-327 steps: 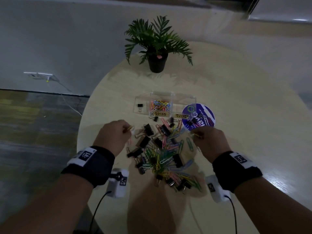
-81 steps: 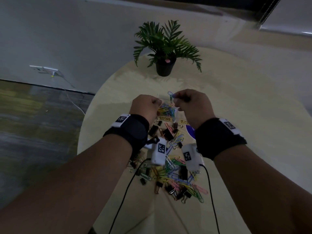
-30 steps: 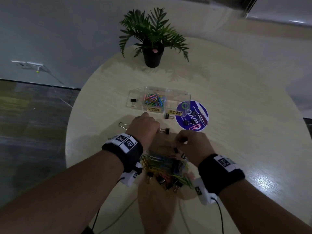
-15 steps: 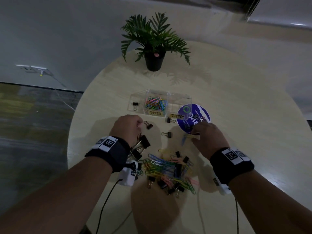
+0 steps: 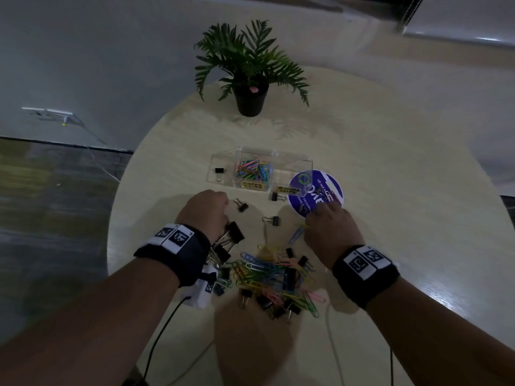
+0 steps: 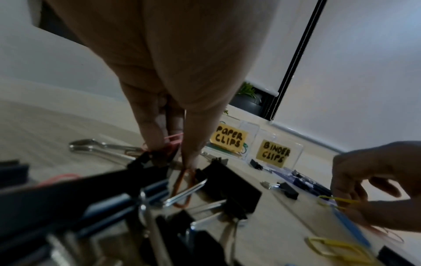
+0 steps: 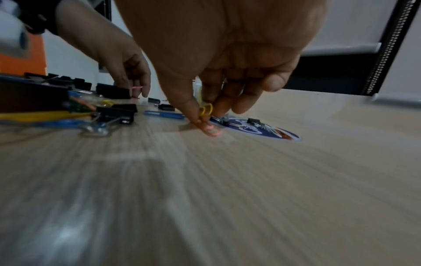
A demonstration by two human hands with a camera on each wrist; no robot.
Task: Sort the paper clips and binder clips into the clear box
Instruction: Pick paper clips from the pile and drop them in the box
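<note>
Head view shows a round pale wood table (image 5: 390, 190) with a clear box (image 5: 289, 160) near its middle, divided into compartments: the centre one holds a heap of coloured paper clips (image 5: 252, 171), the left one a single black binder clip (image 5: 219, 171), and yellow labels on the front read "PAPER CLIPS" (image 6: 229, 140) and "BINDER CLIPS" (image 6: 273, 153). Just right of the box lies a round purple disc (image 5: 316, 192). Nearer the person, a mixed pile of clips (image 5: 267, 277) is spread on the table. The left hand (image 5: 203, 215) is at the pile's left edge, fingertips (image 6: 152, 142) pinching a pink paper clip (image 6: 174, 139) among large black binder clips (image 6: 230, 189). The right hand (image 5: 328, 229) is beside the disc, thumb and fingers pinched on a yellow paper clip (image 7: 206, 108), with a pink clip (image 7: 212, 130) at the fingertips on the table. A potted plant (image 5: 249, 68) stands at the far edge.
</note>
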